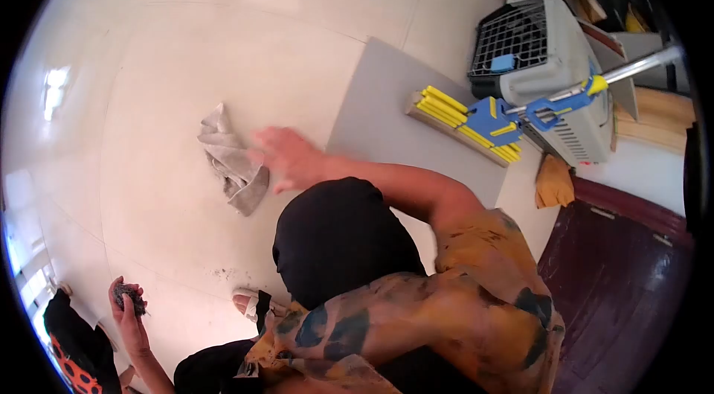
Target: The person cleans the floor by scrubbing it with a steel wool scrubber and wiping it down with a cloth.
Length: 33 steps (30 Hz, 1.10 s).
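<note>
My right hand [290, 158] reaches out over the pale floor, blurred by motion, with its thumb and fingers apart. Its fingertips overlap the edge of a crumpled grey cloth [232, 159] that lies on the floor. Low at the left, my left hand [130, 308] has its fingers curled around a dark steel wool scrubber [131, 299]. Between the two hands, small dark crumbs [227, 273] are scattered on the floor near my sandalled foot [249, 305].
A grey mat [387, 104] lies at the right, beneath a blue and yellow sponge mop [491, 122]. Behind the mop stands a pet carrier [561, 40] with a wire door. Black fabric with red, dark-spotted patches [74, 368] shows at lower left.
</note>
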{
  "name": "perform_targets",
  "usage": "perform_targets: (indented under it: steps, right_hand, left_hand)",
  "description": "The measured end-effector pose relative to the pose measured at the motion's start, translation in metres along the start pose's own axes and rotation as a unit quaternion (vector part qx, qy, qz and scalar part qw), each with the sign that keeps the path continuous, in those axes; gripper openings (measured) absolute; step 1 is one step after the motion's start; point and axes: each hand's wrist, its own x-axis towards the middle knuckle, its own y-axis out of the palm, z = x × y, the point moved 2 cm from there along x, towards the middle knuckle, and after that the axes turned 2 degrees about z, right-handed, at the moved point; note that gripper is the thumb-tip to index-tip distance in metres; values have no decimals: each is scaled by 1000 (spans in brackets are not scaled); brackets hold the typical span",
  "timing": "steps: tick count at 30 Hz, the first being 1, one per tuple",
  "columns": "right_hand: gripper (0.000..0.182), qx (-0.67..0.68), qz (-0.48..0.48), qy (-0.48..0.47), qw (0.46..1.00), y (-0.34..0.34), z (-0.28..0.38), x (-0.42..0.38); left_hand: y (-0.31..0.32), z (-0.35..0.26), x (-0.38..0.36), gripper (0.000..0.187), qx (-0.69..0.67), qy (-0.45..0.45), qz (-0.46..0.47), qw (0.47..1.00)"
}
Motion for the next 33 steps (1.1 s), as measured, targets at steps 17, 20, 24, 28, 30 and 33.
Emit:
perform_targets:
  steps: [17, 20, 24, 28, 30, 33]
  right_hand:
    - [46, 174, -359, 202, 894, -114, -153, -32]
    - [58, 136, -402, 455, 783, -184, -218, -108]
    - [63, -88, -285, 622, 724, -172, -352, -197]
    - [54, -46, -111, 722, 682, -128, -436, -216]
    - [53, -162, -6, 673, 722, -127, -379, -131]
    - [38, -190, -258, 577, 752, -76, -362, -35]
  left_hand:
    - [-3, 10, -12, 34, 23, -93, -72, 993]
    - [-2, 10, -9, 34, 26, -106, -68, 992]
    - [-11, 16, -8, 34, 37, -140, -61, 988]
    - [-24, 24, -17, 33, 43, -154, -101, 982]
    - [-25, 25, -19, 33, 29, -134, -111, 984]
    - [-17, 16, -19, 32, 22, -118, -131, 984]
